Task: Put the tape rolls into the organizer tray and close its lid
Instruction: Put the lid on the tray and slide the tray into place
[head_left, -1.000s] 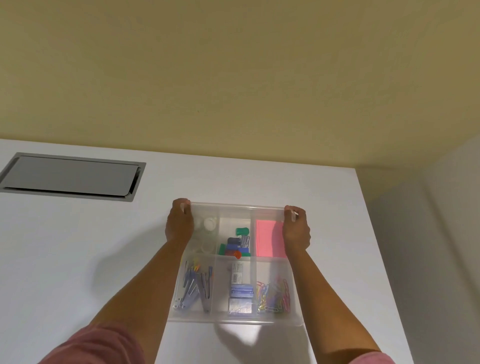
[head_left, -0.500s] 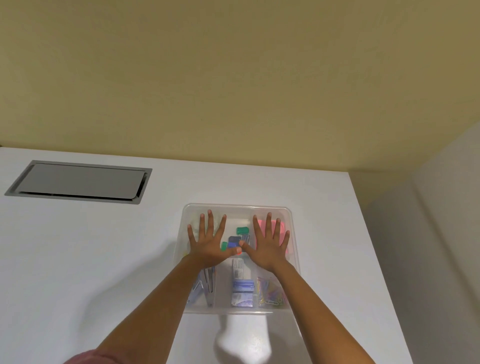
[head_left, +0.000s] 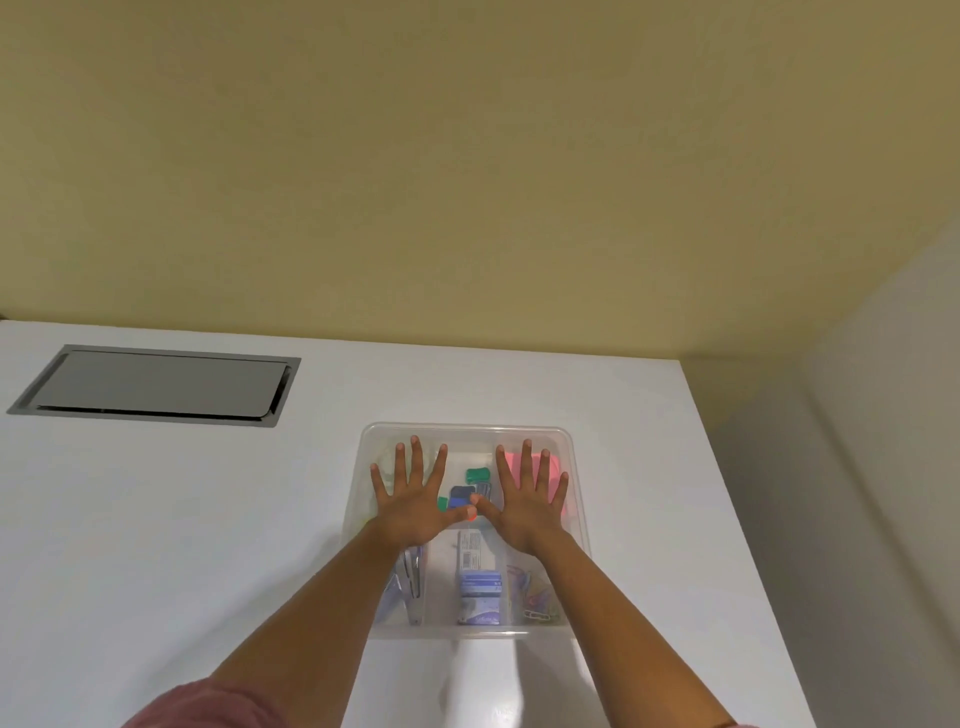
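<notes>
While both lie flat, left hand (head_left: 413, 506) and right hand (head_left: 527, 504) splayed wide on organizer tray lid (head_left: 467, 432)

Bare forearms and hands; a dusty-pink sleeve (head_left: 208, 704) covers the left upper arm, a similar sliver apparently at the right.

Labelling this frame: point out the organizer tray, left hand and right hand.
organizer tray (head_left: 567, 434): head view, far right corner of the clear rim.
left hand (head_left: 415, 506): head view, back of the hand.
right hand (head_left: 524, 512): head view, back of the hand.
</notes>
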